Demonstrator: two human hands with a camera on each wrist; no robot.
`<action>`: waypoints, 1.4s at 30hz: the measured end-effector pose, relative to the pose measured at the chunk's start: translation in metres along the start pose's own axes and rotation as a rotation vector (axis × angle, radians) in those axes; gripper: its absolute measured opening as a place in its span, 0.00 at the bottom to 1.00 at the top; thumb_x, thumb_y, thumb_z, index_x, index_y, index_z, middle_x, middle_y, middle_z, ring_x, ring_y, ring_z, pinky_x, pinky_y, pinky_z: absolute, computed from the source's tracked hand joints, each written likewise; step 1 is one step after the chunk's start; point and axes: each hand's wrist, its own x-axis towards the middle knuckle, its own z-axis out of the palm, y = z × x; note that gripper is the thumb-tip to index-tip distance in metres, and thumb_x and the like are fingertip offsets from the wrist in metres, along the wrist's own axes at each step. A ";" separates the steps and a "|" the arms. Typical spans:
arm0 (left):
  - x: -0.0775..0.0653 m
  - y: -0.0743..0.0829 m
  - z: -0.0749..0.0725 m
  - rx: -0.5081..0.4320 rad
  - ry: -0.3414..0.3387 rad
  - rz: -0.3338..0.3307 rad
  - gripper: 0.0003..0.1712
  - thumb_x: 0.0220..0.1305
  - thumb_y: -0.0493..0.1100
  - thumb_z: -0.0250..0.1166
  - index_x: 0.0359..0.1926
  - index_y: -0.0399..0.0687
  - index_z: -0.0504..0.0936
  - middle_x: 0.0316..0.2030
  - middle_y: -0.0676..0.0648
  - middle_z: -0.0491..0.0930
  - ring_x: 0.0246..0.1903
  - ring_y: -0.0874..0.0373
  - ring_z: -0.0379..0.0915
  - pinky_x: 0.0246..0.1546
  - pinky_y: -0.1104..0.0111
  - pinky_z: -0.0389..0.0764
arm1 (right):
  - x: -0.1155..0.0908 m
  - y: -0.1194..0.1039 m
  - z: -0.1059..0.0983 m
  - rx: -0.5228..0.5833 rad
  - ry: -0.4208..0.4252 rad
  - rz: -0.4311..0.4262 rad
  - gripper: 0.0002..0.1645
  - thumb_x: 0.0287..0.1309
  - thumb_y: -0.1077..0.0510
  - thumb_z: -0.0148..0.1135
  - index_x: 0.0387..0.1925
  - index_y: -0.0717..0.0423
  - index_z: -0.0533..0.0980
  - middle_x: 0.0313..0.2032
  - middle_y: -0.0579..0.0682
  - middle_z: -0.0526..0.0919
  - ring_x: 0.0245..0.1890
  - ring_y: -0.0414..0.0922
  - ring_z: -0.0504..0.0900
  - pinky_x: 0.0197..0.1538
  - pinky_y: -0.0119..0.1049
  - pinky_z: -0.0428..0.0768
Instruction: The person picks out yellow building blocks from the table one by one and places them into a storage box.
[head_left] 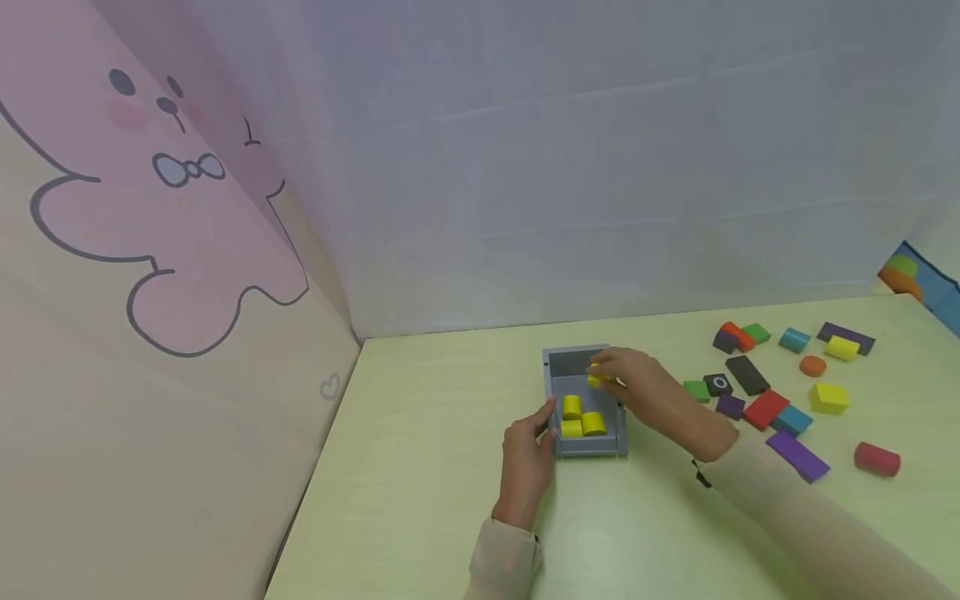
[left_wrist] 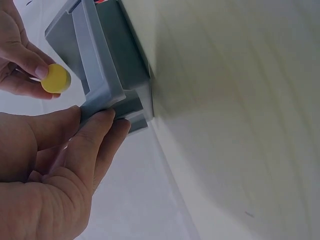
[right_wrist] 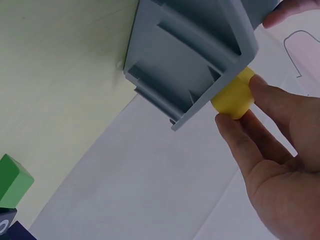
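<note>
A grey plastic box (head_left: 591, 446) stands on the table with three yellow rounded blocks (head_left: 594, 423) in its near end. My left hand (head_left: 527, 458) holds the box's left side by the near corner; in the left wrist view its thumb and fingers pinch the rim (left_wrist: 102, 97). Over the far right part of the box, my right hand (head_left: 637, 387) pinches another yellow block (right_wrist: 234, 97) between thumb and fingertips. That block shows a round end in the left wrist view. In the right wrist view, the box's ribbed outer wall (right_wrist: 185, 65) overlaps part of it.
To the right lie loose coloured blocks, among them a yellow block (head_left: 828, 398), a red cylinder (head_left: 877, 459), a purple bar (head_left: 797, 456) and a black bar (head_left: 747, 375). A green block (head_left: 696, 391) lies near my right forearm. A pale curtain (head_left: 600, 167) hangs behind the table.
</note>
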 end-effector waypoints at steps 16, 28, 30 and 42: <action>0.000 0.000 -0.001 0.020 -0.008 -0.015 0.26 0.58 0.31 0.60 0.57 0.55 0.72 0.52 0.55 0.72 0.49 0.65 0.66 0.52 0.61 0.71 | 0.000 -0.007 0.006 0.002 -0.074 -0.087 0.16 0.47 0.68 0.65 0.40 0.54 0.79 0.47 0.53 0.78 0.47 0.50 0.74 0.50 0.46 0.76; -0.001 -0.001 -0.001 0.001 0.002 0.019 0.26 0.57 0.30 0.60 0.56 0.54 0.73 0.53 0.52 0.73 0.49 0.62 0.67 0.49 0.61 0.73 | 0.006 -0.005 0.015 -0.011 -0.129 -0.140 0.14 0.45 0.69 0.66 0.38 0.58 0.79 0.44 0.55 0.79 0.46 0.51 0.75 0.49 0.47 0.76; -0.001 -0.001 -0.001 0.004 0.004 0.018 0.26 0.57 0.30 0.60 0.56 0.54 0.73 0.52 0.51 0.73 0.49 0.62 0.67 0.50 0.60 0.73 | 0.006 -0.005 0.016 -0.027 -0.139 -0.147 0.14 0.44 0.69 0.67 0.37 0.58 0.80 0.43 0.54 0.80 0.45 0.50 0.75 0.48 0.46 0.77; -0.001 -0.002 0.000 0.007 0.006 0.020 0.27 0.57 0.29 0.59 0.56 0.54 0.73 0.52 0.51 0.73 0.49 0.63 0.67 0.50 0.61 0.72 | 0.013 -0.007 0.020 -0.092 -0.160 -0.174 0.10 0.41 0.69 0.69 0.28 0.54 0.80 0.28 0.44 0.80 0.27 0.38 0.71 0.34 0.34 0.78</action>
